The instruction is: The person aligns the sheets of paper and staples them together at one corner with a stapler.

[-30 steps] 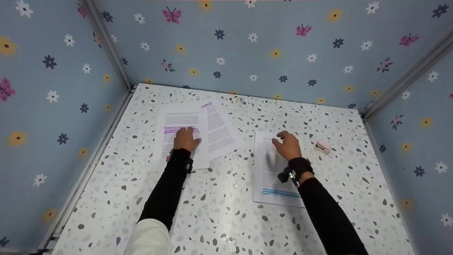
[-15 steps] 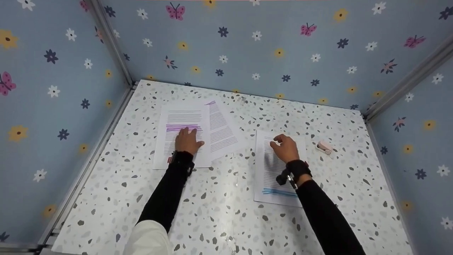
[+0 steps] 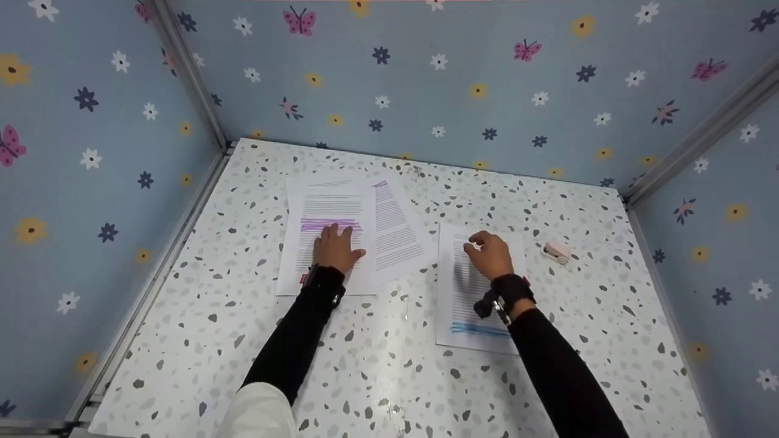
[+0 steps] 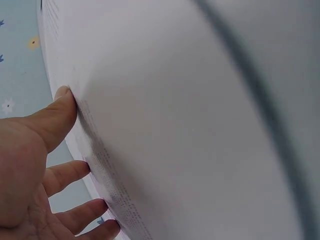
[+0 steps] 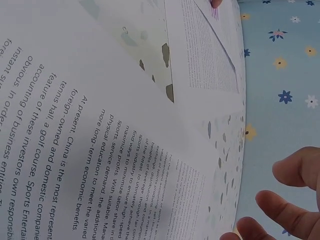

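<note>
My left hand [image 3: 336, 250] presses with spread fingers on a printed sheet [image 3: 309, 267] marked with purple strokes. In the left wrist view its thumb and fingertips touch that paper. Beneath it lie another sheet [image 3: 299, 182], showing at the top left, and a slanted printed sheet [image 3: 398, 234] on the right with a purple mark at its top. My right hand [image 3: 492, 255] is over a separate printed sheet [image 3: 450, 292] with blue strokes near its bottom. In the right wrist view its fingers are loosely bent and apart, holding nothing.
A small pale pink device [image 3: 556, 252], too small to identify surely, lies right of my right hand. The speckled white table [image 3: 389, 377] is bounded by blue flowered panels [image 3: 426, 73] at the back and both sides, with grey metal posts at the corners.
My left hand has slid the purple-marked sheet right and slightly towards me, uncovering more of the sheet beneath. The slanted sheet has shifted right too. My right hand's fingers have drawn slightly closer together.
</note>
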